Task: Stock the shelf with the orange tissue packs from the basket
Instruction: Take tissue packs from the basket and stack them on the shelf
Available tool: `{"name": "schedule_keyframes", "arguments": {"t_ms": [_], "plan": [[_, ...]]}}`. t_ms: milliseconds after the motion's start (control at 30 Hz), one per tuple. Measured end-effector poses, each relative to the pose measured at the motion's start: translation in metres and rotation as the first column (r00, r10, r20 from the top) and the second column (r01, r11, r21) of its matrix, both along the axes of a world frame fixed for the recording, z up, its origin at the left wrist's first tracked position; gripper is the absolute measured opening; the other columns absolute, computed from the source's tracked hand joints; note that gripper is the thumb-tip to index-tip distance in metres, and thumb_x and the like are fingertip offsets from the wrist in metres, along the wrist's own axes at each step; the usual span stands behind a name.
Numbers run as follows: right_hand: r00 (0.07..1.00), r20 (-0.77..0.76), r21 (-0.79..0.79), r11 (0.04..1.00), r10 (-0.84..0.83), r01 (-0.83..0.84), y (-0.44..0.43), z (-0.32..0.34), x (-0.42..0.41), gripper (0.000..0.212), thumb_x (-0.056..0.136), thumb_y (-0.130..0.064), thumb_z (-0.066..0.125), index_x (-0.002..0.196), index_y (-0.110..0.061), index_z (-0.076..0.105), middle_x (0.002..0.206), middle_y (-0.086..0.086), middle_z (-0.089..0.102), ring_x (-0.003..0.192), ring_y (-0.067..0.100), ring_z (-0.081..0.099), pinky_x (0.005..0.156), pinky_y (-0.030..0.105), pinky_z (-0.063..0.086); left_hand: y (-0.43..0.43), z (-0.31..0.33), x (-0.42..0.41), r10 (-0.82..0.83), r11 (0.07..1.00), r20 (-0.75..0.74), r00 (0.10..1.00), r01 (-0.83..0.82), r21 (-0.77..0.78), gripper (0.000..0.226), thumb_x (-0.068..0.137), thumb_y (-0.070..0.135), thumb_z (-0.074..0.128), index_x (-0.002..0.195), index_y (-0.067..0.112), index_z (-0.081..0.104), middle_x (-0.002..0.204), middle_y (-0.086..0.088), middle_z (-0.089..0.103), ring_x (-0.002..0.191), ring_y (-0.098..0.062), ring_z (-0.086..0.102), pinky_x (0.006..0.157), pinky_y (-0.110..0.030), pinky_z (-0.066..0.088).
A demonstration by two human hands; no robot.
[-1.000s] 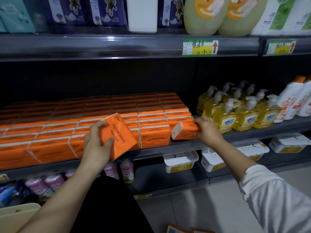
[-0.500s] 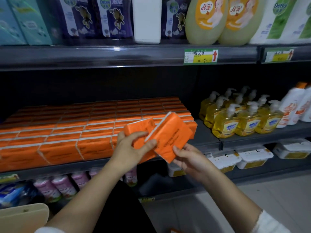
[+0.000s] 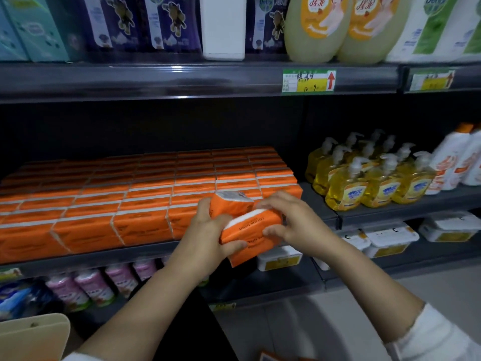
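Since the frame 0.5 s ago, the 2 packs I watch on the head view have come together, and the right hand [image 3: 299, 225] has moved over the top of them. The upper pack [image 3: 229, 205] sits on the lower pack [image 3: 250, 234], both in front of the shelf [image 3: 104, 256] edge. The left hand [image 3: 205, 235] curls round the lower pack's left end. The right hand clasps its right end, thumb on the front. I cannot tell what grips the upper pack. Stocked orange packs [image 3: 130, 204] lie at 9 o'clock, yellow soap bottles [image 3: 364, 183] at 2 o'clock.
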State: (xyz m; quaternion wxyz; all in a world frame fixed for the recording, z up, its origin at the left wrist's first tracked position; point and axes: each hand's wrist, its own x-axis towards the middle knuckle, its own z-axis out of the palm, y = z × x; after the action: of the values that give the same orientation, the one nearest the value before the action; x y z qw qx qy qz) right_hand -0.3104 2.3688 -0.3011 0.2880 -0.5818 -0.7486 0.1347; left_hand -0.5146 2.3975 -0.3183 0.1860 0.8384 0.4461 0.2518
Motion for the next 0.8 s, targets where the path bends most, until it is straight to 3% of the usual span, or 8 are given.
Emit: {"name": "schedule_keyframes", "arguments": {"t_ms": [67,167,267,367,533,633,800], "plan": [[0.999,-0.026,-0.046,0.999,-0.028,0.027,0.0,-0.006,0.009,0.042,0.074,-0.017,0.075,0.111,-0.027,0.059,0.102,-0.022,0.045,0.102,0.005,0.047,0.084,0.022,0.04,-0.001,-0.002,0.002,-0.014,0.999,-0.004,1.0,0.014,-0.03,0.06,0.069,0.045,0.076,0.123,0.027,0.058,0.134,0.005,0.021,0.124,-0.017,0.036,0.109,-0.029,0.031],[0.993,-0.057,-0.054,0.993,-0.106,0.103,-0.001,-0.011,0.038,0.04,0.072,-0.012,0.076,0.1,-0.031,0.055,0.101,-0.016,0.048,0.099,0.01,0.049,0.082,0.023,0.038,0.002,-0.005,-0.005,0.016,0.998,-0.009,1.0,-0.016,-0.063,0.074,0.067,0.045,0.076,0.133,0.03,0.047,0.137,0.001,0.019,0.128,-0.019,0.033,0.109,-0.029,0.029],[0.956,-0.044,0.008,0.957,-0.289,0.289,0.003,-0.016,0.07,0.036,0.074,-0.007,0.074,0.102,-0.022,0.057,0.103,-0.002,0.048,0.097,0.015,0.049,0.078,0.022,0.035,0.004,-0.008,-0.016,0.069,0.997,0.033,0.997,-0.067,-0.041,0.065,0.078,0.033,0.073,0.135,0.036,0.041,0.126,0.002,0.025,0.118,-0.021,0.042,0.102,-0.028,0.038],[0.887,-0.034,0.085,0.883,-0.46,0.461,0.017,-0.022,0.088,0.037,0.074,-0.004,0.073,0.108,-0.011,0.059,0.104,-0.001,0.044,0.099,0.019,0.048,0.082,0.023,0.032,0.008,-0.011,-0.025,0.106,0.993,0.073,0.992,-0.102,-0.053,0.07,0.08,0.028,0.072,0.135,0.043,0.033,0.119,0.004,0.027,0.109,-0.02,0.046,0.095,-0.031,0.043],[0.885,-0.087,0.074,0.883,-0.457,0.463,0.053,-0.041,0.083,0.042,0.075,-0.002,0.072,0.114,-0.007,0.058,0.11,0.0,0.034,0.107,0.015,0.041,0.094,0.017,0.03,0.011,-0.013,-0.035,0.136,0.99,0.148,0.98,-0.127,-0.067,0.08,0.077,0.024,0.075,0.138,0.04,0.025,0.123,0.004,0.032,0.107,-0.01,0.041,0.09,-0.023,0.035],[0.869,-0.121,0.073,0.868,-0.48,0.49,0.067,-0.057,0.078,0.042,0.074,0.001,0.072,0.114,-0.007,0.06,0.108,0.001,0.029,0.11,0.022,0.041,0.096,0.018,0.031,0.01,-0.012,-0.039,0.149,0.987,0.175,0.973,-0.138,-0.078,0.086,0.076,0.022,0.076,0.14,0.039,0.021,0.124,0.009,0.028,0.108,-0.005,0.035,0.089,-0.022,0.035],[0.833,0.011,0.115,0.828,-0.554,0.549,0.068,-0.08,0.069,0.045,0.078,-0.005,0.068,0.122,-0.011,0.059,0.109,0.01,0.039,0.107,0.03,0.044,0.088,0.042,0.047,0.011,-0.015,-0.044,0.16,0.985,0.219,0.962,-0.144,-0.09,0.09,0.074,0.022,0.078,0.14,0.036,0.019,0.131,0.006,0.03,0.112,-0.005,0.033,0.093,-0.025,0.033]]}}
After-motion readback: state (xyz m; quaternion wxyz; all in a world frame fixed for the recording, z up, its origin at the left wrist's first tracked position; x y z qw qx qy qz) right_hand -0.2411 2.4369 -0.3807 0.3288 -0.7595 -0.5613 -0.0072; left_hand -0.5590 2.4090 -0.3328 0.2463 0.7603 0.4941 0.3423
